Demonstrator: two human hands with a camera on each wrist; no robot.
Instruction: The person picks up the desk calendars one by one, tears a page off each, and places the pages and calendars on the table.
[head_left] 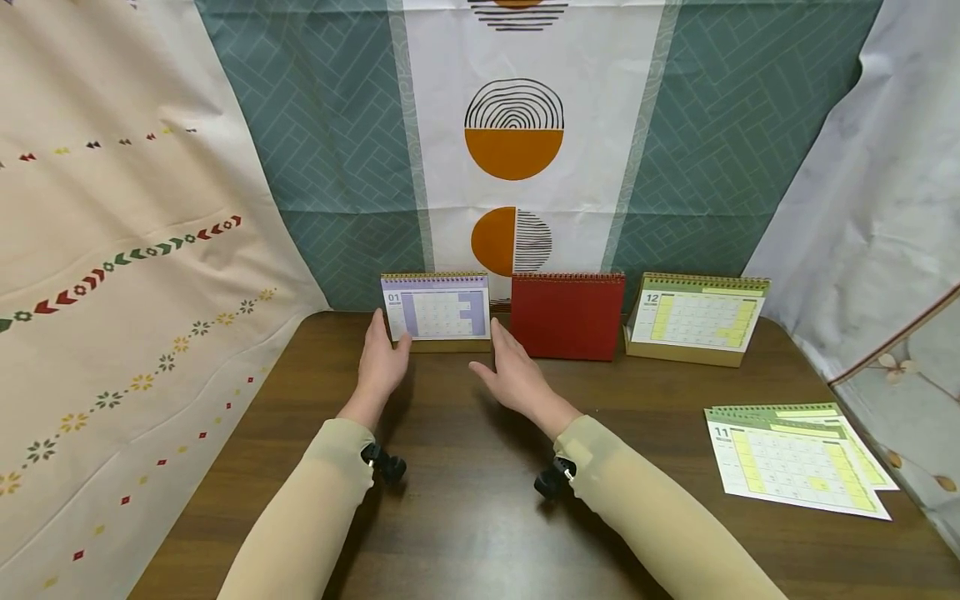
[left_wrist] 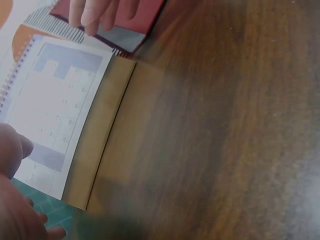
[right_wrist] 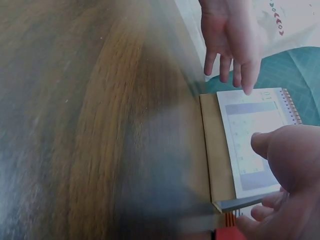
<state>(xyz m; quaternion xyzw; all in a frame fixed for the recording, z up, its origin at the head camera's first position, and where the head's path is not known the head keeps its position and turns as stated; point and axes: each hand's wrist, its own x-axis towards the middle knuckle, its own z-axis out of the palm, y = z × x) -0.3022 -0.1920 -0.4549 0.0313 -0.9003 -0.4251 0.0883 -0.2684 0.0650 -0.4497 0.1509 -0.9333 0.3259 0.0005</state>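
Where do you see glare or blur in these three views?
Head: soft glare on the near tabletop, purple calendar showing a readable 01; left wrist: that calendar's page washed out, fine print blurred; right wrist: similar haze, tabletop glare at left.

Pictured with smooth, matt cover and metallic-looking wire binding: red calendar. To the left of the red calendar, purple calendar of smooth paper on matt brown cardboard; to its right, green calendar of similar paper and board. Forward and right of it, smooth loose paper sheets. Beneath it, wood-grained desk, smooth and glossy in front. Behind it, creased matt cloth hanging. In front of it, matt cloth sleeves.
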